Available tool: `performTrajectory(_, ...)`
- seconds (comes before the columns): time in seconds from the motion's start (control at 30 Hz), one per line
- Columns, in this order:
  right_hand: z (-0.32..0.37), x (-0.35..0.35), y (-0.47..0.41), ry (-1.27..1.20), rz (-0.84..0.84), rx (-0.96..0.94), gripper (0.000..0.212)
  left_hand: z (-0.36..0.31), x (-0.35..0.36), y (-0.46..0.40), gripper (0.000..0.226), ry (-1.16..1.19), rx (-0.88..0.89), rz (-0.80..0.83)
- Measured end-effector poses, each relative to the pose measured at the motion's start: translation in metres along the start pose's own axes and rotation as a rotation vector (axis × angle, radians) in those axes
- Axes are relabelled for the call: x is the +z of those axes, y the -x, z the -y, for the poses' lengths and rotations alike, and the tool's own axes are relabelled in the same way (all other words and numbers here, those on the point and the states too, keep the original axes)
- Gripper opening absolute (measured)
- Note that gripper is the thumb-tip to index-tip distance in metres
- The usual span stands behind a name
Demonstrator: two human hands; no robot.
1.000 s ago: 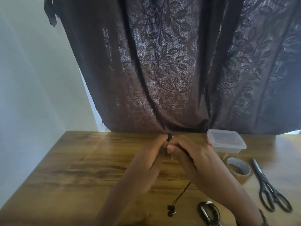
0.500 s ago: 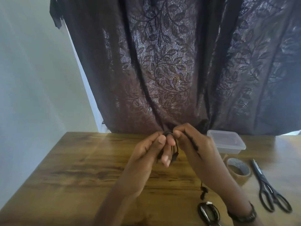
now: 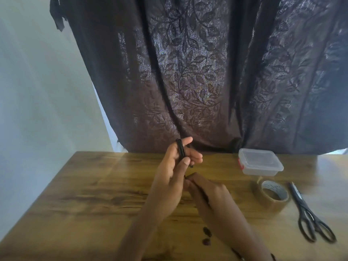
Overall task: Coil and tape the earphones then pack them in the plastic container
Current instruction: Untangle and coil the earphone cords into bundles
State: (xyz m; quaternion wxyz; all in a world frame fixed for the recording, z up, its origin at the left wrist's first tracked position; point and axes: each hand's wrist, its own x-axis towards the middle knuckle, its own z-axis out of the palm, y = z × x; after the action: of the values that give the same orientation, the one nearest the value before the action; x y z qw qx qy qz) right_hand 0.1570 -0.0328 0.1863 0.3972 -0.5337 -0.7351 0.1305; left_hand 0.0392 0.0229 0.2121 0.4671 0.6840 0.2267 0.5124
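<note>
Black cord (image 3: 181,151) looped round fingers of left hand (image 3: 174,173), raised above table (image 3: 98,189), thumb pressing coils. Right hand (image 3: 209,193) just below, pinching the cord's tail; earbuds (image 3: 206,235) dangling near that wrist. Container (image 3: 260,164) lidded, well right of hands.

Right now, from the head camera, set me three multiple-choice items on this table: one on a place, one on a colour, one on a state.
1. Where does the tape roll lie?
A. inside the plastic container
B. between the plastic container and the scissors
C. at the table's left edge

2. What colour is the earphone cord?
A. white
B. red
C. black

3. How is the plastic container?
A. lid on
B. lid off beside it
C. tipped over

Answers: 1 B, the roll sits just nearer than the box and left of the scissors. 2 C, dark loops wrap the left hand fingers. 3 A, the lid covers the upright box.
</note>
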Motion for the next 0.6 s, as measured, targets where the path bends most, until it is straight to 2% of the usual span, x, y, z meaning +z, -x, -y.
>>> performTrajectory(0.1, 0.005, -0.007, 0.002, 0.089, 0.043, -0.003, 0.030, 0.005, -0.001, 0.002, 0.036, -0.182, 0.047, 0.015)
performTrajectory(0.17, 0.009, -0.017, 0.003, 0.104, 0.039, -0.016, 0.031, 0.006, -0.004, 0.004, 0.033, -0.222, 0.023, 0.058)
performTrajectory(0.33, 0.013, -0.048, -0.001, 0.176, 0.020, -0.060, 0.024, 0.005, -0.016, 0.010, 0.031, -0.174, -0.110, 0.208)
performTrajectory(0.47, 0.007, -0.065, -0.012, 0.236, 0.017, -0.098, 0.029, 0.000, -0.023, 0.012, 0.035, -0.150, -0.098, 0.340)
performTrajectory(0.6, 0.005, -0.072, -0.022, 0.237, 0.006, -0.161, 0.027, -0.002, -0.025, 0.013, 0.030, -0.034, -0.168, 0.389)
